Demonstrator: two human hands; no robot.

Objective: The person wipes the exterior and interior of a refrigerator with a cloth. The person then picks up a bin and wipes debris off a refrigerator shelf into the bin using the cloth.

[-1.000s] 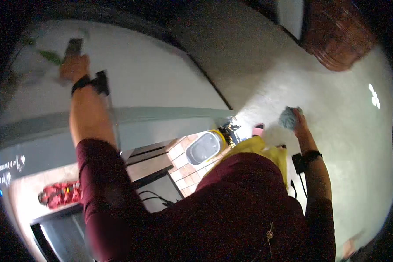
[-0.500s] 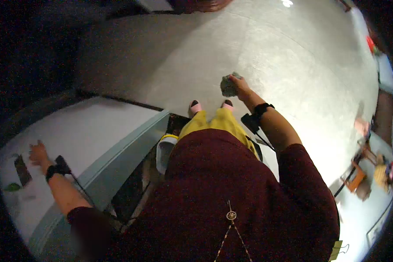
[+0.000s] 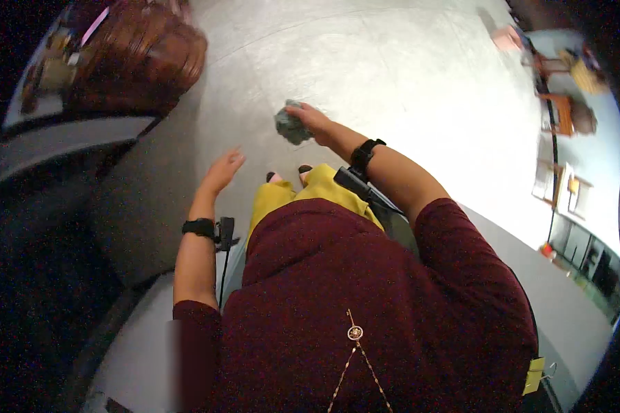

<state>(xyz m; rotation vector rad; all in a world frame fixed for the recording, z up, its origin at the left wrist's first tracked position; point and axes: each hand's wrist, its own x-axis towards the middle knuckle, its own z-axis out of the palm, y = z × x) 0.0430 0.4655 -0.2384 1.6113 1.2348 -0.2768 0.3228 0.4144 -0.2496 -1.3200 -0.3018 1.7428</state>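
A crumpled grey-green cloth [image 3: 291, 124] is gripped in my right hand [image 3: 313, 122], held out in front of my body above the pale floor. The cloth bunches below and to the left of my fingers. My left hand [image 3: 224, 172] hangs lower and to the left, apart from the cloth, with nothing in it. Its fingers are loosely bent and a little apart, and slightly blurred. Each forearm wears a black strap with a small dark device, one on the left wrist [image 3: 200, 227] and one on the right [image 3: 365, 157].
Dark brown wooden furniture [image 3: 141, 58] stands at the upper left. Wooden chairs [image 3: 561, 113] line the wall on the right. A grey-white surface [image 3: 138, 344] lies at lower left beside me, and another grey surface [image 3: 523, 265] is at my right.
My view has turned, bringing the brown furniture into sight. My left hand has left the white surface and come in front of me. The cloth stays in my right hand.
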